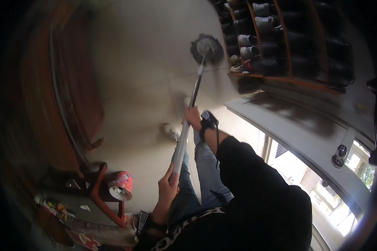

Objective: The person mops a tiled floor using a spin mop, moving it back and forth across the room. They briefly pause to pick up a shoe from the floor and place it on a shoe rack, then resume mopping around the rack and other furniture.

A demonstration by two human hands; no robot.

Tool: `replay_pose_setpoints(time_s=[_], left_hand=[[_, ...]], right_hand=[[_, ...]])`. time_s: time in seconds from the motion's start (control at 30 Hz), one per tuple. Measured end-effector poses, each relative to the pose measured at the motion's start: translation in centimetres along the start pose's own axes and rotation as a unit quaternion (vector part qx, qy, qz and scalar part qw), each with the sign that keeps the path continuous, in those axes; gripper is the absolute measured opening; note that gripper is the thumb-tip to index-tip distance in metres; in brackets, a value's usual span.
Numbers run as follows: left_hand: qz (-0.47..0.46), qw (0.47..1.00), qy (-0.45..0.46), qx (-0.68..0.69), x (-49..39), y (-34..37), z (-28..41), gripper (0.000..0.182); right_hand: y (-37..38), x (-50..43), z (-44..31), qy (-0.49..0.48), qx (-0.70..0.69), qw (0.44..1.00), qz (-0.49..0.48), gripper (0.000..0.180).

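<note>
A round-headed mop slants away from me across the pale tiled floor. Its grey fringed head is at the far end, beside a shoe rack. My right hand grips the handle near the middle, where the pale grip section meets the dark metal pole. Lower down, close to my body, my left hand is wrapped around the handle's near end. Both wrists carry black strapped devices. My shoes show on the floor beneath the handle.
To the right stands a wooden rack filled with shoes. Below it is a white door with a round knob. Reddish wooden furniture lines the left. A red stool frame and a floral bin sit at lower left, near scattered scraps.
</note>
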State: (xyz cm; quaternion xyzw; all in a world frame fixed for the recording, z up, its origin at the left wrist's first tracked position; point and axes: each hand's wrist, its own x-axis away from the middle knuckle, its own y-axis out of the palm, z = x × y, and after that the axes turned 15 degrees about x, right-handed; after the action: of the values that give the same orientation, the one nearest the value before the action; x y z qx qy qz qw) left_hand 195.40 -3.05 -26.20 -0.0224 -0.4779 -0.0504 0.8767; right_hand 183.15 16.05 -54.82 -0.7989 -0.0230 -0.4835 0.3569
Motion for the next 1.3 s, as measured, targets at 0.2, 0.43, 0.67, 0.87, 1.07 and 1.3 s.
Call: replay_pose_setpoints(time_s=[0.2,0.43,0.67,0.87,1.07,1.3], left_hand=[[0.071,0.985,-0.054,0.149,5.4,-3.1,-3.7,0.05],[0.145,0.954,-0.259,0.049,22.7,-6.7,-12.3,0.049],[0.113,0.95,-0.163,0.239,14.5,-3.5,-8.7,0.046],[0.025,0.997,-0.051,0.047,-2.7,1.2,1.1,0.049],[0.084,0.987,-0.065,-0.121,5.5,-0.6,-0.9,0.049],[0.106,0.966,-0.232,0.043,20.3,-1.4,-3.6,0.049]], right_hand=[[7.7,7.9,-6.7,-0.106,0.009,0.993,-0.054,0.039],[16.5,31.4,2.2,-0.04,-0.075,0.925,-0.369,0.048],[10.9,18.8,-1.8,-0.07,0.05,0.988,-0.125,0.032],[-1.8,-1.8,-8.0,-0.054,-0.199,0.97,-0.132,0.045],[3.7,9.8,-3.6,-0.083,0.048,0.995,-0.008,0.049],[8.8,29.3,1.8,0.09,-0.029,0.934,-0.344,0.039]])
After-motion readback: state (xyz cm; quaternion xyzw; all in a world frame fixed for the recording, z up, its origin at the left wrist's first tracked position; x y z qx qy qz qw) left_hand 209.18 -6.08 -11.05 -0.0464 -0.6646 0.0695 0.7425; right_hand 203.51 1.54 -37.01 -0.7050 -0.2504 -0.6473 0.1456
